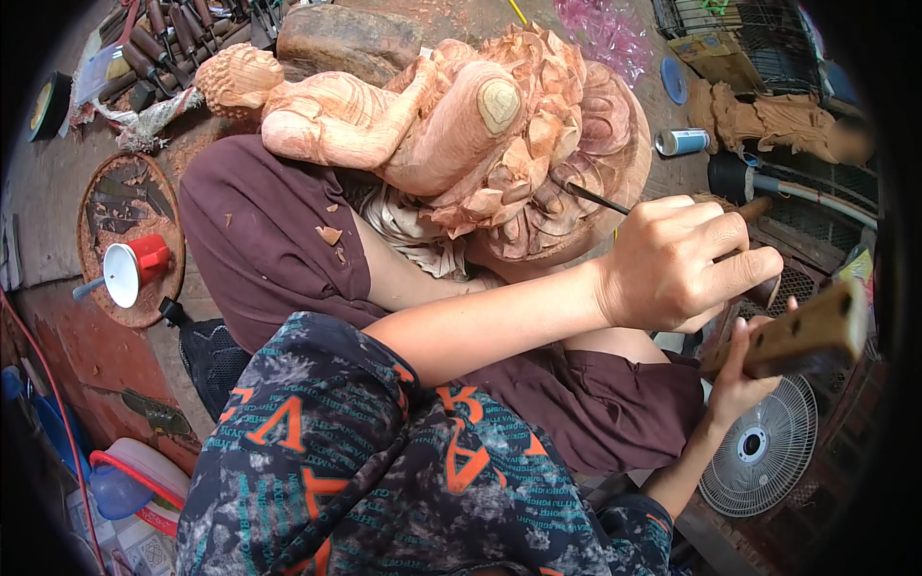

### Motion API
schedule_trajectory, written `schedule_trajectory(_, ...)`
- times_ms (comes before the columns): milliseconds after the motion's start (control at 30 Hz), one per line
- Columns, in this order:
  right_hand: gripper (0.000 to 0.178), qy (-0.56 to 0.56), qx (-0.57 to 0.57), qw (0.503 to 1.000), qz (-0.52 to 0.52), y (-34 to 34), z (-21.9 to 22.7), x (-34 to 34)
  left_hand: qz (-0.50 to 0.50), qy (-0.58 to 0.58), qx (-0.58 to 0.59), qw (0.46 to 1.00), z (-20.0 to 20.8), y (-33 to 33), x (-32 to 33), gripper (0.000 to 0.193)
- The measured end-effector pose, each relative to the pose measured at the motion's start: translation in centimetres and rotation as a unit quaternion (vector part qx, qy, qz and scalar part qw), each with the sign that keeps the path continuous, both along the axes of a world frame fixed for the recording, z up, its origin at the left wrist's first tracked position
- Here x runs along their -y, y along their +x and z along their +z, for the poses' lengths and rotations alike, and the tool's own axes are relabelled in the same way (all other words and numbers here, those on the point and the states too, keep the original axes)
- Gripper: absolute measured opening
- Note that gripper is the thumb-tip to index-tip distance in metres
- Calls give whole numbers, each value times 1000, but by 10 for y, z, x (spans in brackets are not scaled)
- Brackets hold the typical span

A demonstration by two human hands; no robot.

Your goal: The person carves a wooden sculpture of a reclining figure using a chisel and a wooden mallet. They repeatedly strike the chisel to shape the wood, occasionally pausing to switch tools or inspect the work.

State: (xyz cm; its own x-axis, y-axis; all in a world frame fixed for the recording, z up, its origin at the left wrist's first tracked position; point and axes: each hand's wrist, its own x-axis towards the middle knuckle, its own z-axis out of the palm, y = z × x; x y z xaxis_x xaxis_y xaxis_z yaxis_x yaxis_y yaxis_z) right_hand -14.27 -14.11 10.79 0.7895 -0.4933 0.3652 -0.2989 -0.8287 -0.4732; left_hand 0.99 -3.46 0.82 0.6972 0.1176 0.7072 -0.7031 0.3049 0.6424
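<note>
A carved wooden statue (331, 125) lies on its side in front of my crossed legs, its curly head to the left and its petalled base (615, 144) to the right. My left hand (677, 264) is closed around a chisel (602, 200), whose dark blade reaches the carved petals of the base. Part of the chisel's handle is hidden by the fingers. Lower right, my right hand (740, 374) grips a wooden mallet (802, 331), a thick light-brown block with dark spots, held apart from the chisel.
Many wooden-handled carving tools (173, 38) lie at the far left. A round tray (91, 192) of shavings bears a red-and-white cup (123, 276). A log (346, 43) lies behind the statue. At right are a can (682, 142), another brown carving (759, 120) and a fan (764, 446).
</note>
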Motion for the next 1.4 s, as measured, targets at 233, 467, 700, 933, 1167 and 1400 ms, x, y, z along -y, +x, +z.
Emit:
schedule_trajectory(233, 55, -127, -42, 989, 69, -14, -4, 18, -34, -19, 56, 998, 6, -6, -12, 27)
schedule_trajectory(467, 64, -108, -34, 992, 46, 4, 6, -5, -26, -5, 24, 999, 2, -6, -7, 31)
schedule_trajectory(700, 50, -161, -27, 986, 15, -20, -6, 18, -3, -13, 4, 1000, 3, 0, -3, 36)
schedule_trajectory(933, 31, -181, -76, 980, 38, -10, 1, 14, -36, 12, 6, 999, -3, -1, -11, 25)
schedule_trajectory(1167, 56, -133, -52, 988, 57, 1, 4, 8, -16, 8, 16, 1000, 12, -6, -6, 32)
schedule_trajectory(1400, 63, -55, -22, 998, 23, 12, 12, -9, 13, -26, -20, 999, 8, 3, 3, 47)
